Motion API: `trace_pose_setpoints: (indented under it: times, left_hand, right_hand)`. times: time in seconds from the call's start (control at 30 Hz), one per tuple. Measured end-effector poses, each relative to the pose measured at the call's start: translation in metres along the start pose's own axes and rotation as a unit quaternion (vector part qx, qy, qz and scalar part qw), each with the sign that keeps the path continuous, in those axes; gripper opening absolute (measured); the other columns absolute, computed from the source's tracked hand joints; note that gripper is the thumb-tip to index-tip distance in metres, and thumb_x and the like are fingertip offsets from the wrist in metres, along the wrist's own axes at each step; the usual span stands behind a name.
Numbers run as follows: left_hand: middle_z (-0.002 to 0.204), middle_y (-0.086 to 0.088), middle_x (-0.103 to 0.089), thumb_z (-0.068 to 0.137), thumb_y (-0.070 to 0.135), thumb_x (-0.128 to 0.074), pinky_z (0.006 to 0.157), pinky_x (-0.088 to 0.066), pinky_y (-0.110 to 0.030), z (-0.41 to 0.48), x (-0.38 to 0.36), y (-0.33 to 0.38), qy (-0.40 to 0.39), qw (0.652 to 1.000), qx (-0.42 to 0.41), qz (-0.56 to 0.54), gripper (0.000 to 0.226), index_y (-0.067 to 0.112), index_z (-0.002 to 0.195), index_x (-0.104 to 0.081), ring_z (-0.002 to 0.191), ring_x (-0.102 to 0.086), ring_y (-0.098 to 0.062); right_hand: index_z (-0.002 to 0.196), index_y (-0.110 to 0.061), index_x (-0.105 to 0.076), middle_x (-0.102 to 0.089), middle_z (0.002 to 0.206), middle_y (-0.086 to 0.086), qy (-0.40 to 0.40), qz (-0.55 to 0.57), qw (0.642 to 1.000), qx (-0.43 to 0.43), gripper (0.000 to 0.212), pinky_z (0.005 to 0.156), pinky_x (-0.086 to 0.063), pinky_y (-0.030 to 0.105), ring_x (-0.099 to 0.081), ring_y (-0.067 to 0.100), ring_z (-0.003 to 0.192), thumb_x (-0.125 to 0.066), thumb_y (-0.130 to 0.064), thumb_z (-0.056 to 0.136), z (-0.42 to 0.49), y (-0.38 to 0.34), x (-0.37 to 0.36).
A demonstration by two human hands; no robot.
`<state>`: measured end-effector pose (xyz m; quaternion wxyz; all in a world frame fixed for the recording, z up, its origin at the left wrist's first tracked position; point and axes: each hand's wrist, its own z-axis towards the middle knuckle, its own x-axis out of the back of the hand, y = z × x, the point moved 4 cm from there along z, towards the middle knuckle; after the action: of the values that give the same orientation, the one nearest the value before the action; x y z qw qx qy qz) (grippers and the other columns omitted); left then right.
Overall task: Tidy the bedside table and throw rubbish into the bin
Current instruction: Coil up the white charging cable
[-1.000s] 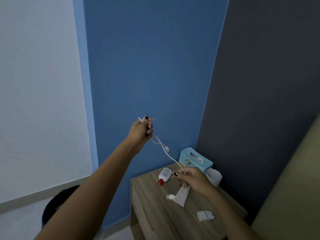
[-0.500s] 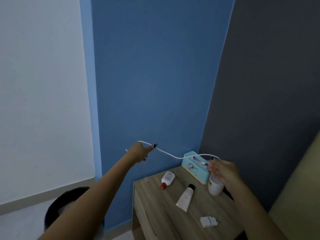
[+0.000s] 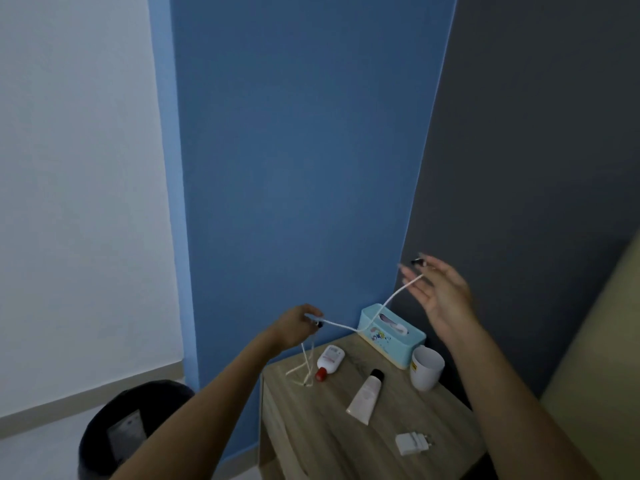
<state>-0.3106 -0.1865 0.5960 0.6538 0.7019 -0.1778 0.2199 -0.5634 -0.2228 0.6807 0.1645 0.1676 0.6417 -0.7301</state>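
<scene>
A white charging cable [image 3: 375, 314] stretches in the air between my two hands above the wooden bedside table [image 3: 322, 434]. My left hand [image 3: 294, 325] pinches one part of it, and loose loops hang down from that hand to the tabletop. My right hand [image 3: 438, 292] is raised higher at the right, fingers spread, with the cable's other end running across its fingers. On the table lie a white bottle with a red cap [image 3: 329, 361], a pale tube with a black cap [image 3: 365, 396] and a white plug adapter [image 3: 412, 443].
A light-blue tissue box [image 3: 391, 336] stands at the table's back edge, a white cup [image 3: 426, 368] beside it. A black bin [image 3: 114, 431] sits on the floor left of the table. Blue and dark grey walls meet behind the table; a beige surface borders the right.
My right hand has risen up and to the right, pulling the cable taut. My left hand has dropped lower toward the table, and cable loops now hang from it.
</scene>
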Motion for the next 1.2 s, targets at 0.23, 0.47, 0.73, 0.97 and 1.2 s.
trace_pose_setpoints:
  times: [0.23, 0.47, 0.73, 0.97, 1.2]
  left_hand:
    - [0.160, -0.007, -0.011, 0.094, 0.024, -0.056, 0.114, -0.023, -0.031, -0.008, -0.003, 0.056, 0.038, 0.983, -0.137, 0.117, 0.083, 0.015, 0.152, 0.002, 0.147, -0.018, -0.026]
    - [0.146, -0.002, -0.046, 0.096, 0.020, -0.051, 0.115, -0.022, -0.045, -0.019, 0.013, 0.088, 0.201, 0.808, -0.362, 0.420, 0.051, 0.028, 0.144, -0.036, 0.140, -0.036, -0.020]
    - [0.082, -0.004, -0.069, 0.097, 0.010, -0.046, 0.070, -0.053, -0.025, -0.026, 0.070, 0.093, 0.139, 0.910, -0.301, 0.248, 0.018, 0.009, 0.096, -0.064, 0.075, -0.069, -0.018]
    - [0.069, -0.010, -0.070, 0.101, 0.005, -0.031, 0.074, -0.060, -0.036, -0.030, 0.109, 0.094, -0.018, 0.855, -0.048, -0.515, 0.027, 0.007, 0.085, -0.052, 0.067, -0.074, -0.021]
    - [0.117, -0.013, -0.061, 0.100, 0.010, -0.040, 0.102, -0.042, -0.034, -0.017, 0.083, 0.129, 0.048, 0.863, -0.176, -0.471, 0.023, 0.012, 0.096, -0.062, 0.112, -0.057, -0.020]
  right_hand:
    - [0.100, -0.019, -0.042, -0.073, 0.103, 0.006, -0.100, -0.200, 0.975, 0.012, 0.018, 0.057, -0.050, 0.026, -0.049, 0.013, 0.050, -0.054, -0.007, 0.094, -0.011, 0.027, -0.051]
    - [0.086, -0.032, -0.034, -0.072, 0.088, 0.005, -0.204, -0.404, 0.889, 0.072, 0.027, 0.070, -0.052, 0.041, -0.054, 0.007, 0.060, -0.055, -0.016, 0.093, -0.016, 0.045, -0.060]
    - [0.089, -0.023, -0.062, -0.074, 0.081, -0.002, -0.206, -0.426, 0.873, 0.117, 0.015, 0.063, -0.049, 0.028, -0.066, 0.001, 0.071, -0.053, -0.012, 0.095, -0.013, 0.039, -0.033]
    - [0.075, -0.023, -0.062, -0.064, 0.063, 0.002, -0.147, -0.476, 0.861, 0.103, 0.032, 0.063, -0.053, 0.041, -0.057, 0.013, 0.056, -0.044, -0.012, 0.099, -0.011, 0.077, 0.003]
    - [0.086, -0.027, -0.047, -0.057, 0.069, -0.004, -0.280, -0.638, 0.705, 0.132, 0.017, 0.057, -0.046, 0.030, -0.058, 0.014, 0.063, -0.037, -0.026, 0.100, -0.066, 0.108, -0.055]
